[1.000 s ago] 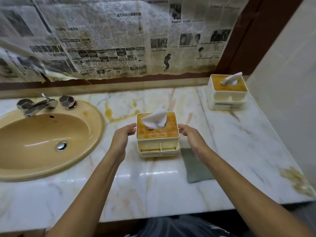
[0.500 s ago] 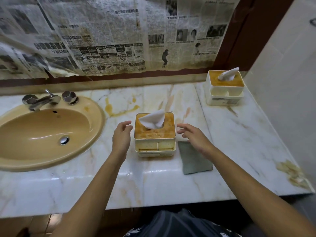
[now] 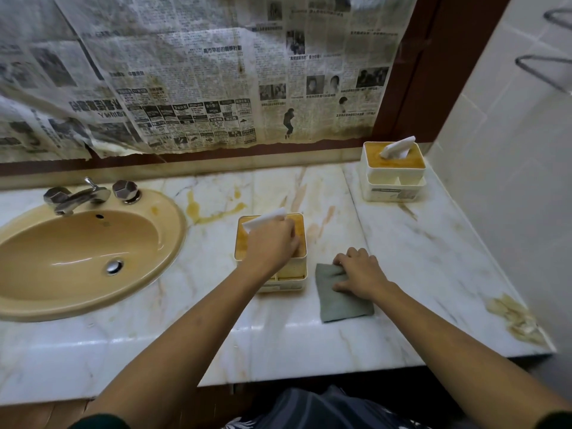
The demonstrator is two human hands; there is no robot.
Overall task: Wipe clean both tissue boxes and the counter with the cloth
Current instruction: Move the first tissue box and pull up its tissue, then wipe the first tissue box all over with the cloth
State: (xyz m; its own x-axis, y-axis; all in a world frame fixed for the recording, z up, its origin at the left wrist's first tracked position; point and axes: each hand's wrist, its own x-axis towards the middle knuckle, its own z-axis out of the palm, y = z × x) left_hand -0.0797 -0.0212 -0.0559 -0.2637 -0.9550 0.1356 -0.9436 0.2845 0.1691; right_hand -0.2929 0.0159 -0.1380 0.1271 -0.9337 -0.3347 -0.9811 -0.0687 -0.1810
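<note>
— Right grip [image 3: 359, 274] first: what has it got?
— The cloth [image 3: 337, 301]. The fingers are curled onto the grey fabric's upper right corner with the thumb on its right edge, and the fabric is puckered between them. The rest lies flat on the worktop [image 3: 418, 258], just right of the near tissue box [image 3: 246, 247], at the centre of the frame.
— And the left grip [image 3: 272, 243]?
— It is laid over that box's orange-stained lid, fingers bent down onto it, just below and right of the white tissue [image 3: 263, 219] sticking up. The thumb is hidden, so I cannot tell whether it clasps the box or only rests there.
— The other box?
— The far tissue box [image 3: 393, 181] stands at the upper right, in the worktop's back corner by the wall. It is well apart from both grips, and its lid is stained too.
— Round about?
— There are yellow streaks [image 3: 210, 212] on the marble above and left of the near box, and a crusted brown patch [image 3: 513, 317] at the lower right edge. A tan sink [image 3: 77, 249] with a metal tap [image 3: 77, 198] is at the left. Stained newspaper [image 3: 201, 72] covers the wall across the top.
</note>
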